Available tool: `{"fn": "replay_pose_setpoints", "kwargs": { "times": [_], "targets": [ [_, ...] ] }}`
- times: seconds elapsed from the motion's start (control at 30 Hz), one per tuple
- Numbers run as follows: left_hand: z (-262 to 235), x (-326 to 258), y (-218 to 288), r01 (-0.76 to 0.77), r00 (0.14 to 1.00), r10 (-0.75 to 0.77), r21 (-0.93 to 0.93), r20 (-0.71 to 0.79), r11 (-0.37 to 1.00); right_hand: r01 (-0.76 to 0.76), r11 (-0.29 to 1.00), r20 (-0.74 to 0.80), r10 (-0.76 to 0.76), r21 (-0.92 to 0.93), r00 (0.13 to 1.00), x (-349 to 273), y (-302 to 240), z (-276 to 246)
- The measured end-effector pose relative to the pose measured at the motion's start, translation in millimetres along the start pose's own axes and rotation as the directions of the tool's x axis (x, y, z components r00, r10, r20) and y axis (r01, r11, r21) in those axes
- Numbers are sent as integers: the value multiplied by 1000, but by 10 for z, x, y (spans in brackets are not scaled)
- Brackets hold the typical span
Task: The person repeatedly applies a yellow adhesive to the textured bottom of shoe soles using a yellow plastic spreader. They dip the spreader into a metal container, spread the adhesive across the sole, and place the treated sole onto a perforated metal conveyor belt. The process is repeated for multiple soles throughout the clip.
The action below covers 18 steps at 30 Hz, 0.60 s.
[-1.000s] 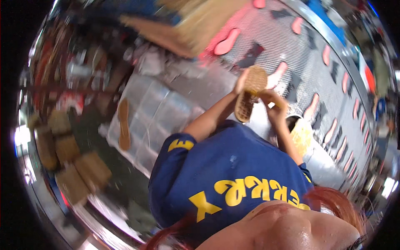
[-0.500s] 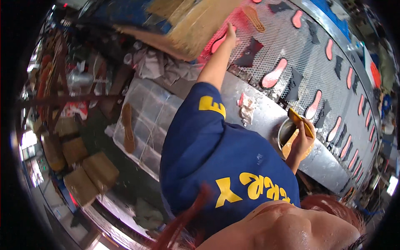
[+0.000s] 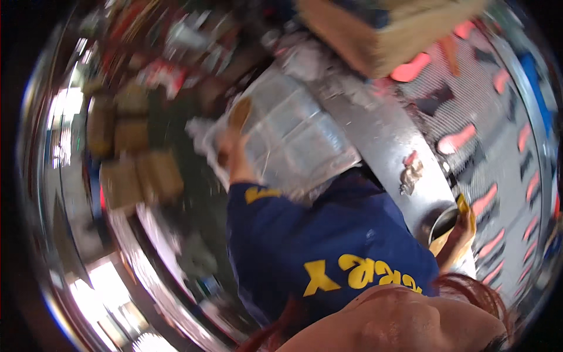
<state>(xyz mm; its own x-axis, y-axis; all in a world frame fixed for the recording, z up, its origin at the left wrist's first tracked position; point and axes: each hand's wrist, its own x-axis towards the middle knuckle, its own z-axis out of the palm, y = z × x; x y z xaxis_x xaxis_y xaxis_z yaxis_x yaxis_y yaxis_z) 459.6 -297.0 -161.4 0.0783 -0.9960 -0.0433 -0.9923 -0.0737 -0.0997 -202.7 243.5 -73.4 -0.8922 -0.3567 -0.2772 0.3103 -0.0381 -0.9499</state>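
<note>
My left hand, smeared by motion, is at the near end of a brown insole. That insole lies on a stack wrapped in clear plastic; whether my fingers grip it is not clear. On the right, my right hand is closed on a flat yellow scraper, held upright beside a round metal pot on the metal ledge. Pink insoles and dark cut pieces lie on the mesh belt beyond the ledge.
A large cardboard box stands at the top, over the belt's edge. A crumpled wad lies on the metal ledge. Brown cartons sit on the floor to the left.
My left hand has left the pink insole on the belt and swung left to the brown insole on the wrapped stack. The view has turned left. My right hand still holds the scraper by the pot.
</note>
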Motion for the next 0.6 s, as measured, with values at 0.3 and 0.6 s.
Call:
{"fn": "replay_pose_setpoints", "kwargs": {
  "times": [0.3,0.6],
  "targets": [
    [97,-417,-1,174,956,-190,88,224,981,18,995,-258,-43,-98,965,-404,-570,390],
    [335,-1022,1144,-27,998,23,-77,-52,997,0,996,-413,-35,-84,910,-677,-358,188]
  ]
}}
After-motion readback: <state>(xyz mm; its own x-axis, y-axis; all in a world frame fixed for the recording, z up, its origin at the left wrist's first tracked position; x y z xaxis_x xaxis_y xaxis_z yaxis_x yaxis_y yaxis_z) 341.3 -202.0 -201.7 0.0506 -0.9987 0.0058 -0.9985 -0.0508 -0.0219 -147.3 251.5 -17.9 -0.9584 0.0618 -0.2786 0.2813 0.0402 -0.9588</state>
